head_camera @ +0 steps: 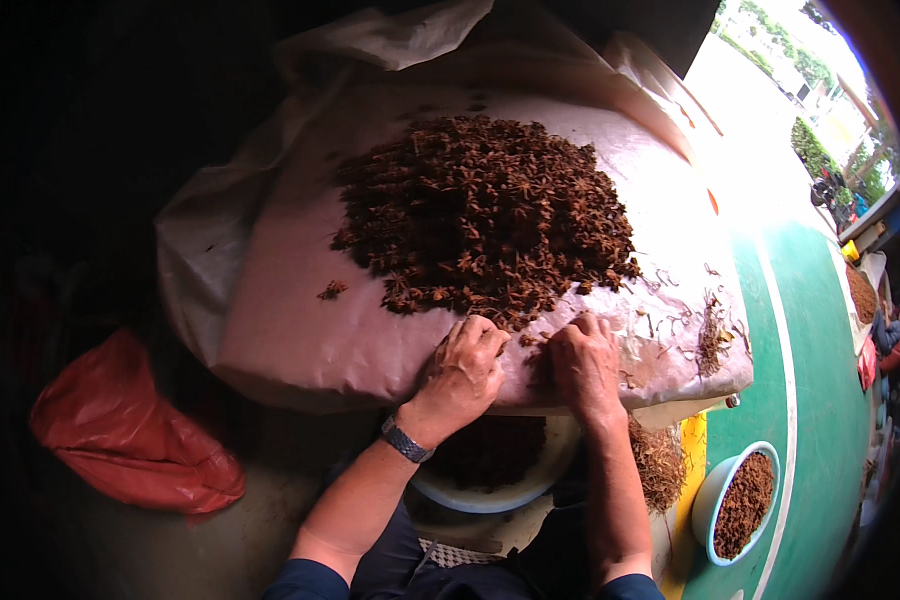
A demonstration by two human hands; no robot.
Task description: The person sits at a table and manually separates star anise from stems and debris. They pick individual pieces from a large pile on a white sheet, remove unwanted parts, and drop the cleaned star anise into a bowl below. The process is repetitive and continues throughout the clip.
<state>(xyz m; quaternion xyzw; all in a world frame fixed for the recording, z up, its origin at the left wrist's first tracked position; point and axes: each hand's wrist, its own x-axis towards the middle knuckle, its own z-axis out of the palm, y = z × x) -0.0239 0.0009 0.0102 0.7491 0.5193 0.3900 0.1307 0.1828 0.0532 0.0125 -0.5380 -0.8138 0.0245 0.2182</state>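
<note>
A broad heap of dried star anise [487,210] lies on a table covered with a pale plastic sheet [292,322]. My left hand [469,360], with a watch on its wrist, rests at the heap's near edge with its fingers curled. Something small and brown shows by its fingertips, but whether it is held is unclear. To the right, my right hand [589,360] touches the sheet, its fingers bent down and their tips hidden. A few loose star anise pieces [529,340] lie between the two hands.
Thin stems [712,337] lie scattered at the table's right side. Below the table edge stand a basin [487,506] with dark contents and a pile of stems [656,465]. Another basin [746,510] of brown pieces is on the green floor. A red plastic bag [135,435] lies left.
</note>
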